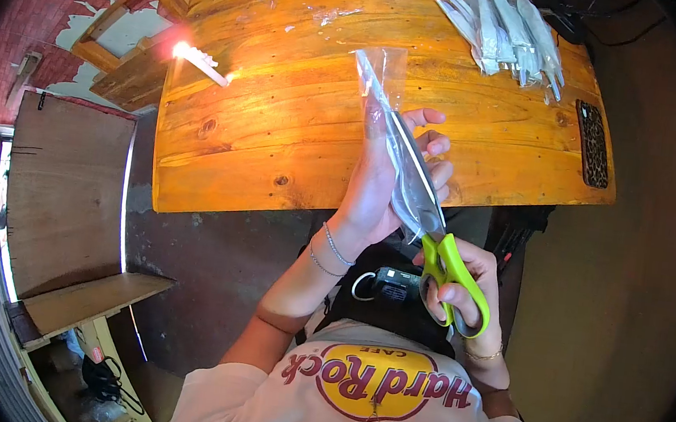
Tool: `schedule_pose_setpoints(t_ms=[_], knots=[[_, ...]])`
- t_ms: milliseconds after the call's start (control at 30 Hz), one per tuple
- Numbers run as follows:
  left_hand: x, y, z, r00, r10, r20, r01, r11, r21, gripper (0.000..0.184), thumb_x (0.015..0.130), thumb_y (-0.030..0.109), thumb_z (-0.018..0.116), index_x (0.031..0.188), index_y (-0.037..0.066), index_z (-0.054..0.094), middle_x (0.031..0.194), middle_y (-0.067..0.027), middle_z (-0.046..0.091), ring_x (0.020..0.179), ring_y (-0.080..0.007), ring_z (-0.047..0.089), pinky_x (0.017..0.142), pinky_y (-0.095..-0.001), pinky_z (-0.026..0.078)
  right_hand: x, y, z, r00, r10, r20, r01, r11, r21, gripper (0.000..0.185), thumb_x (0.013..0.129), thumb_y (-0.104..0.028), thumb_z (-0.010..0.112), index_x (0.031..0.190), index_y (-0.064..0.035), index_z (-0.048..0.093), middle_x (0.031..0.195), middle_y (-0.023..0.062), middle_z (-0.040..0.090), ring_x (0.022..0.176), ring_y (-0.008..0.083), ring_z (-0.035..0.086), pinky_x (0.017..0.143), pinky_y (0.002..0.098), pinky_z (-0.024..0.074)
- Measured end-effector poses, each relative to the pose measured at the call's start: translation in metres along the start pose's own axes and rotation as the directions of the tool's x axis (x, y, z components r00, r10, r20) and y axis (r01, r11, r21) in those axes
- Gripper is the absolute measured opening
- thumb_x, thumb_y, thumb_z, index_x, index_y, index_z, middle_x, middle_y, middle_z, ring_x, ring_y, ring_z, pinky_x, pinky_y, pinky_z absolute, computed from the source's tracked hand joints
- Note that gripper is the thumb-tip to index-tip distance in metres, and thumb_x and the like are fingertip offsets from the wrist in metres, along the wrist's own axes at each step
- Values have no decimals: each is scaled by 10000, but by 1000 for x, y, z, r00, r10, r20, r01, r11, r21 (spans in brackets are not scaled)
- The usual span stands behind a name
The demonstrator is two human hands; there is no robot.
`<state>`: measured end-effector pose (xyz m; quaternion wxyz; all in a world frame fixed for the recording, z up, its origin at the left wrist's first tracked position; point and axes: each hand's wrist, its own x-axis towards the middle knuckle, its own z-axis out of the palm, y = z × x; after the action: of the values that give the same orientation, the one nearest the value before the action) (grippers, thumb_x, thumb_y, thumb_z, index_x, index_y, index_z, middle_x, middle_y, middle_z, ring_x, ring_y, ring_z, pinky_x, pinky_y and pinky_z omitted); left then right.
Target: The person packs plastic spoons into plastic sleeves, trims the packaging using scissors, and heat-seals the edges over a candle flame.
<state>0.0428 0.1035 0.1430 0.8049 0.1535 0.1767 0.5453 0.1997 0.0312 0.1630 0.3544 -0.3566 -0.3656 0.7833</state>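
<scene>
My left hand [373, 186] holds a long clear plastic bag [381, 79] upright in front of the palm, its fingers half curled behind the bag. Something slim and pale shows inside, too unclear to name. In my right hand [474, 287] are scissors with bright green handles [456, 277], fingers through the loops. The blades point up and left along the bag's right side; whether they cut into it cannot be made out. Both hands are over my lap, near the table's front edge.
A lit candle [205, 65] is at the left of the wooden table [279, 147]. Several filled plastic packets [505, 35] lie at the back right, with more along the back edge. A leopard-patterned phone [592, 145] lies at the right edge. A black item with a ring [394, 284] rests on my lap.
</scene>
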Motion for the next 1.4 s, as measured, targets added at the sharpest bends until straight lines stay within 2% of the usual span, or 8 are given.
schedule_pose_setpoints(t_ms=[467,767,833,967,1033,1100,1167,1400], knots=[[0,-2,-3,999,-22,36,22,1000,-4,682,822,693,274,1136,100,396,831,-17,360,570,-117,296,523,-260,298,1,1,-3,999,-37,16,37,999,3,388,702,-184,746,963,40,566,622,2,503,411,34,418,404,163,293],[-1,8,4,995,-61,-72,58,997,-52,871,712,818,238,1082,61,457,792,-30,391,543,-137,324,501,-271,301,-5,-3,-12,997,64,-38,-66,996,-55,275,691,-80,733,885,36,577,604,-2,515,400,27,410,386,170,281],[3,9,-10,999,-48,-15,46,995,-88,865,718,812,249,1082,56,461,794,-31,395,532,-130,321,490,-265,298,-10,-9,-32,1000,-1,30,8,973,-231,323,638,-95,773,893,1,601,627,-12,544,425,18,417,404,165,288],[7,11,-24,1000,-8,10,9,998,-56,715,807,700,325,1075,52,466,810,-32,400,529,-105,312,476,-243,289,-7,-31,-60,938,-200,-285,84,924,-372,352,624,-111,790,913,-18,612,572,-63,496,436,3,406,408,157,279],[8,10,-22,996,41,-78,-35,996,76,540,864,546,397,1073,54,472,788,-23,399,535,-88,312,473,-230,284,15,-21,-93,766,-429,-479,5,749,-662,309,689,-124,754,945,-18,618,535,-86,436,428,6,360,403,171,251],[7,7,-20,982,122,-146,-73,950,304,386,900,394,448,1079,53,472,765,-14,405,548,-79,330,477,-219,294,33,-19,-117,678,-619,-397,-67,486,-871,343,690,-112,738,996,-15,619,553,-50,446,463,33,390,423,195,301],[5,6,-20,956,236,-175,-87,796,599,267,913,245,478,1093,49,465,742,-5,419,567,-76,367,487,-211,321,43,-24,-122,684,-645,-340,-135,346,-929,357,691,-95,716,1023,-16,612,578,2,477,498,78,441,462,226,357],[-1,19,-19,984,147,-99,-40,732,680,269,911,172,473,1121,11,427,740,-61,531,634,-130,570,525,-254,482,63,-45,-109,678,-726,-117,-160,9,-987,337,700,-91,679,1020,-12,608,774,142,568,703,249,565,643,323,450]])
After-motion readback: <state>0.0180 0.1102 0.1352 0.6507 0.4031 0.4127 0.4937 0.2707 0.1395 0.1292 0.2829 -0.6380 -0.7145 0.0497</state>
